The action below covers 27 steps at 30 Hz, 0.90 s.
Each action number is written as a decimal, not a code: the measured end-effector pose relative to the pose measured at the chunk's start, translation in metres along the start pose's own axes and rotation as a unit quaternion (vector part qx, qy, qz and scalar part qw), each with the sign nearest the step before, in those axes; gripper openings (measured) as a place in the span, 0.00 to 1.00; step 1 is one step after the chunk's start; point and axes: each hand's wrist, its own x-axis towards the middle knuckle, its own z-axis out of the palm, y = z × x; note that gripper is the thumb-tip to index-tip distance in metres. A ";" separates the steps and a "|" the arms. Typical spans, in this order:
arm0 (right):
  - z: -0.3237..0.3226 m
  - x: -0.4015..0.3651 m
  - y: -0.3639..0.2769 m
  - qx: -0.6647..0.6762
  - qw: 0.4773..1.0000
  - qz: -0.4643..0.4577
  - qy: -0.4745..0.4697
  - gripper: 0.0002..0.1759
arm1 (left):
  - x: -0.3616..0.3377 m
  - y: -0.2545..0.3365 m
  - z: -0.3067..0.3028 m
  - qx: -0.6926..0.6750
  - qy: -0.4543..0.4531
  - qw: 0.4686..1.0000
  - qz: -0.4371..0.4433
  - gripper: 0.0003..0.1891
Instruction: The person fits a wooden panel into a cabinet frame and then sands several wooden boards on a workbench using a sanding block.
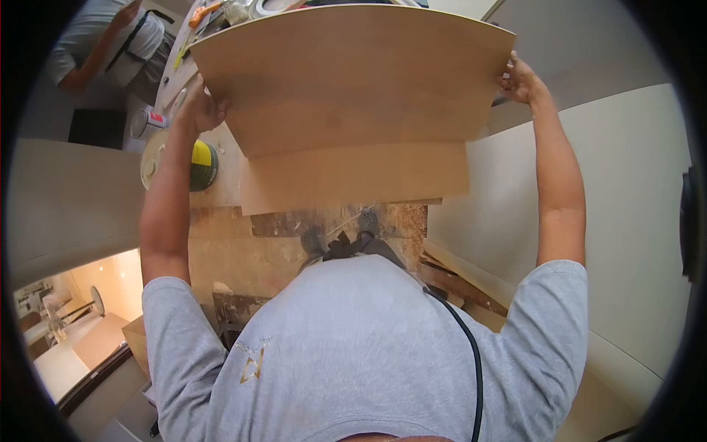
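A wide, thin brown wooden sheet [361,81] is held up in front of me, tilted over the bench. My left hand [200,110] grips its left edge with curled fingers. At the opposite edge, near the upper right corner, my right hand [521,79] pinches the sheet. Beneath its near edge lies a second brown sheet [353,177] of similar colour, jutting past the front of the bench. Below my left forearm stands a round can [202,163] with a yellow and dark green side.
A smaller white and red can [147,121] stands farther back at the left. Tools and an orange-handled item [202,15] lie beyond the sheet. Another person [121,44] stands at the upper left. Pale panels [589,191] rise on the right; wood offcuts [464,283] lie low beside me.
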 end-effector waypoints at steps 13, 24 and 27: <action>-0.077 -0.076 0.077 0.155 0.946 -0.076 -0.273 0.29 | -0.062 -0.048 -0.072 -0.009 -0.312 0.949 0.040 0.23; -0.048 -0.201 0.260 -0.019 0.979 0.202 -0.027 0.30 | -0.172 -0.198 -0.111 0.054 -0.005 0.994 -0.095 0.19; -0.019 -0.197 0.330 -0.102 0.985 0.109 0.083 0.34 | -0.173 -0.239 -0.087 0.162 0.115 0.979 -0.047 0.22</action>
